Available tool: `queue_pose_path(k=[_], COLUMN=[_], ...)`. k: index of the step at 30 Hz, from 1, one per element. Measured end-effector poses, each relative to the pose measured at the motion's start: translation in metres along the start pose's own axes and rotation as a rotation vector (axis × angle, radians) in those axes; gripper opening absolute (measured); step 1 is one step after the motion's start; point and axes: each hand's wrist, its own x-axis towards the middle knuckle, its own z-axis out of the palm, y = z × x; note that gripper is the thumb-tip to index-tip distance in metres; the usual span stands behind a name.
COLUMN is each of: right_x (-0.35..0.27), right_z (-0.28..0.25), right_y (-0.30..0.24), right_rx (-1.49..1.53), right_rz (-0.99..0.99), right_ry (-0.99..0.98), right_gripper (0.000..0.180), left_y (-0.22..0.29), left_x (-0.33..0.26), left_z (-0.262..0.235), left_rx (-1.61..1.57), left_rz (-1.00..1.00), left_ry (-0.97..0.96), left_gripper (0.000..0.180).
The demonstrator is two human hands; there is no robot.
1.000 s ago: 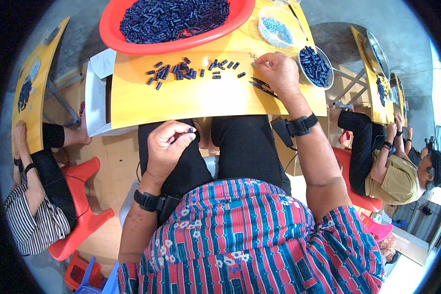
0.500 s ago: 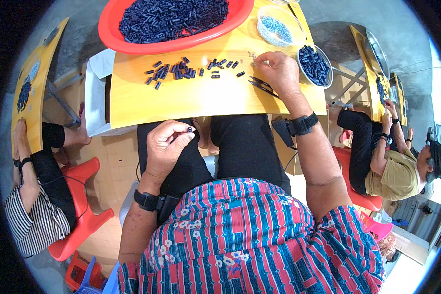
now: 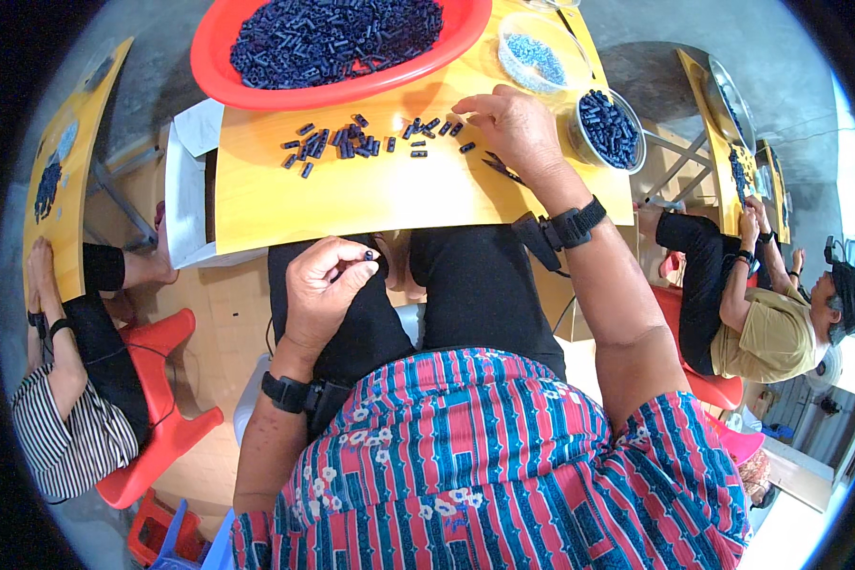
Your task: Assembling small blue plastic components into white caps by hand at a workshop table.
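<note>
A small dark blue tube (image 3: 369,256) pokes out between the thumb and forefinger of my left hand (image 3: 321,290), which is closed in a pinch over my lap, just off the table's near edge. My right hand (image 3: 515,128) hovers above the table with its fingers bent together and pointing left. Whatever sits in its fingertips, if anything, is too small to make out. Several loose dark blue tubes (image 3: 356,144) lie scattered to the left of that hand. Partly covered by my right wrist is a pair of dark snips (image 3: 501,168).
At the yellow table's (image 3: 304,214) far side stands a red basin (image 3: 323,99) heaped with dark tubes. Right of it are a clear tub of pale blue beads (image 3: 534,59) and a tub of dark tubes (image 3: 609,130). People sit at tables on both sides.
My right hand has shifted left and slightly farther away, its fingertips now near the rightmost loose tubes. My left hand stays almost still, pinching the tube.
</note>
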Motion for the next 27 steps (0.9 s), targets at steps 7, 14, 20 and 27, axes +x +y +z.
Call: queue_pose_path(k=[7, 14, 20, 27], right_x=[0.009, 0.011, 0.009, 0.01], right_z=[0.002, 0.007, 0.004, 0.006], right_y=[0.005, 0.012, 0.007, -0.002], right_rx=[-0.077, -0.14, -0.249, -0.407], right_rz=[-0.114, -0.183, -0.169, -0.171], right_ry=[-0.066, -0.045, -0.114, -0.166], right_gripper=[0.018, 0.011, 0.013, 0.015], left_y=[0.003, -0.004, -0.002, -0.005], left_x=[0.004, 0.006, 0.004, 0.006], left_z=[-0.001, -0.003, -0.001, 0.0], left_rx=[0.004, -0.003, -0.008, -0.062], left_rz=[-0.023, -0.014, -0.023, -0.031], left_ry=[0.005, 0.002, 0.005, 0.024], left_gripper=[0.009, 0.009, 0.009, 0.008])
